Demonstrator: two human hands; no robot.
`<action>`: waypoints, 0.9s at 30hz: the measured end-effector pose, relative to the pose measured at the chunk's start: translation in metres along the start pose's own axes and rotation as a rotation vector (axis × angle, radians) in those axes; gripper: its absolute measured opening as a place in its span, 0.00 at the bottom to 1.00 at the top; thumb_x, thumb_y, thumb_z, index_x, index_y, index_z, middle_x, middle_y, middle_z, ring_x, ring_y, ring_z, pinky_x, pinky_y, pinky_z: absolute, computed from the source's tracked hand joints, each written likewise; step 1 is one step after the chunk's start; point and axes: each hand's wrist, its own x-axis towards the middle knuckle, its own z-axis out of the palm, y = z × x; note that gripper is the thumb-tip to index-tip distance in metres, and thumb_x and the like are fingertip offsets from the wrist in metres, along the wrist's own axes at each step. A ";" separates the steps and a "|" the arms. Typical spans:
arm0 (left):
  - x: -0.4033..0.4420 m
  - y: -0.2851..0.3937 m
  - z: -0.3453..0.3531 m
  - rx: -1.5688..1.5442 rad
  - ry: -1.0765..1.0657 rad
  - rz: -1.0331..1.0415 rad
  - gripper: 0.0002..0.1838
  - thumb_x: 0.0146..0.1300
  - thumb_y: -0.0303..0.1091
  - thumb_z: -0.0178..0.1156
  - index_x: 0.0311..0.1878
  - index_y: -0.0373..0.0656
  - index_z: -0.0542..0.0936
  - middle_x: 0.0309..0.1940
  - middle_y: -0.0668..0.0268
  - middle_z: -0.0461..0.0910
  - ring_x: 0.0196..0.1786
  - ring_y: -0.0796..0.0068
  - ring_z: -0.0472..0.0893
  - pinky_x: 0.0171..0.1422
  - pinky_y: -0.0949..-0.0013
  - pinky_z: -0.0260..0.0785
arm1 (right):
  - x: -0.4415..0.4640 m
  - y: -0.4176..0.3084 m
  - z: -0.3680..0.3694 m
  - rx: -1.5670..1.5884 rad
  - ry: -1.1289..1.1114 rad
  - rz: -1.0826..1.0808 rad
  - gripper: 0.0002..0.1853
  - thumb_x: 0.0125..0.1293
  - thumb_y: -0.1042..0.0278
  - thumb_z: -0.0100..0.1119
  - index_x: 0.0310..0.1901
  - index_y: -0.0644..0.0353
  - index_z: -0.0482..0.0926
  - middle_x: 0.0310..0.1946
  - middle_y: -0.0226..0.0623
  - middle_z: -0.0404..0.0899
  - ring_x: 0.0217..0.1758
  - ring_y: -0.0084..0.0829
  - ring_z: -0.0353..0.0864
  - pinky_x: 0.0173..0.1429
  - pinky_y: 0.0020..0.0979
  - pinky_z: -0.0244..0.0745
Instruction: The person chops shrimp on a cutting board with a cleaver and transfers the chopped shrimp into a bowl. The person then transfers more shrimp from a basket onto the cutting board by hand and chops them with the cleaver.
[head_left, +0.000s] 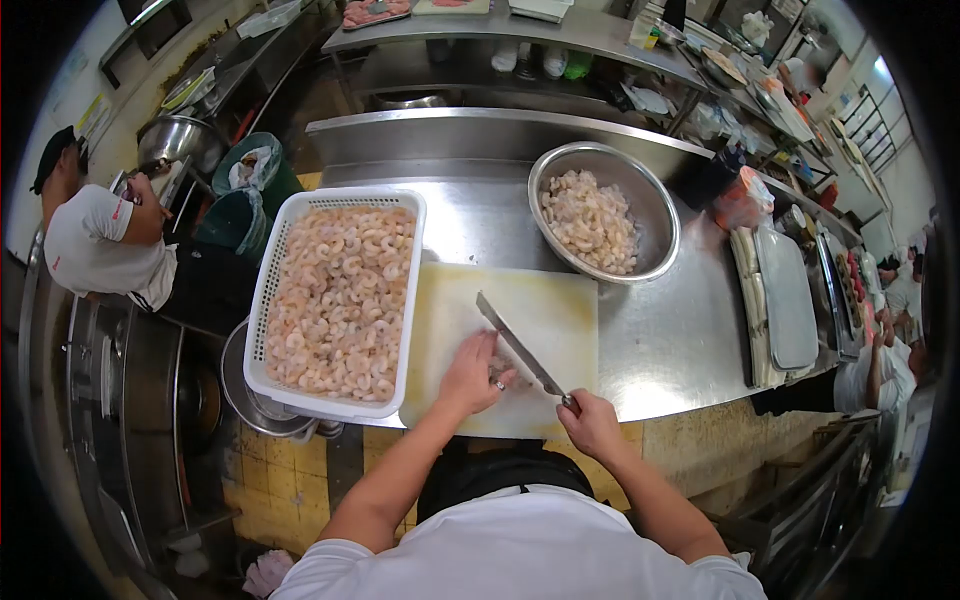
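Note:
My right hand [592, 424] is closed round the handle of a long kitchen knife [520, 345], its blade slanting up and left over the white cutting board [565, 300]. My left hand [472, 376], with a ring on it, rests on the board left of the blade, fingers stretched out and thumb apart. A few shrimp pieces [508, 368] lie between that hand and the knife, partly hidden. Left of the board stands a white perforated basket [254, 345] filled with peeled shrimp [345, 290]. Behind the board, to the right, a steel bowl [664, 240] holds more shrimp [592, 222].
Stacked trays [785, 300] and a plastic bag [745, 195] occupy the steel table's right end. Bins [275, 160] stand beyond the basket. One co-worker [110, 235] is at the left, others [885, 370] at the far right. A shelf counter [480, 32] runs behind.

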 end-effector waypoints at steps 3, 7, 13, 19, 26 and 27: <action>-0.012 -0.003 0.001 -0.158 -0.037 0.148 0.43 0.66 0.50 0.72 0.76 0.32 0.68 0.74 0.41 0.72 0.78 0.32 0.68 0.83 0.41 0.61 | -0.023 0.013 -0.008 0.097 -0.027 0.161 0.15 0.70 0.60 0.66 0.39 0.67 0.81 0.31 0.57 0.83 0.34 0.59 0.85 0.41 0.50 0.78; -0.024 -0.005 -0.024 0.129 0.184 0.028 0.46 0.66 0.53 0.71 0.76 0.30 0.68 0.77 0.39 0.67 0.81 0.33 0.64 0.86 0.42 0.56 | -0.049 0.059 0.004 0.519 0.018 0.439 0.14 0.74 0.61 0.65 0.36 0.64 0.79 0.22 0.38 0.79 0.21 0.32 0.80 0.26 0.36 0.73; -0.035 -0.010 -0.007 0.188 0.073 -0.022 0.51 0.67 0.57 0.69 0.79 0.27 0.62 0.81 0.38 0.60 0.84 0.34 0.58 0.90 0.44 0.48 | -0.067 0.056 0.031 0.687 -0.031 0.658 0.14 0.78 0.57 0.62 0.39 0.59 0.76 0.20 0.31 0.75 0.16 0.24 0.74 0.18 0.32 0.69; -0.024 0.021 0.012 0.002 0.060 0.010 0.55 0.67 0.57 0.71 0.81 0.28 0.57 0.83 0.37 0.56 0.85 0.35 0.57 0.90 0.44 0.50 | -0.069 0.049 0.091 0.617 -0.104 0.509 0.14 0.74 0.59 0.65 0.46 0.64 0.82 0.22 0.32 0.79 0.19 0.25 0.78 0.24 0.34 0.74; -0.011 0.023 0.023 -0.144 0.258 -0.048 0.47 0.69 0.46 0.72 0.81 0.31 0.60 0.82 0.37 0.57 0.84 0.33 0.58 0.88 0.41 0.52 | -0.052 -0.002 0.105 0.546 -0.233 0.465 0.10 0.74 0.65 0.66 0.45 0.63 0.81 0.22 0.27 0.77 0.20 0.22 0.77 0.25 0.32 0.74; -0.005 0.027 0.019 -0.151 0.293 -0.010 0.45 0.70 0.45 0.71 0.80 0.31 0.60 0.82 0.37 0.58 0.84 0.33 0.58 0.88 0.41 0.52 | -0.051 0.000 0.104 0.529 -0.192 0.430 0.11 0.73 0.63 0.67 0.43 0.64 0.81 0.22 0.33 0.78 0.21 0.27 0.78 0.28 0.35 0.75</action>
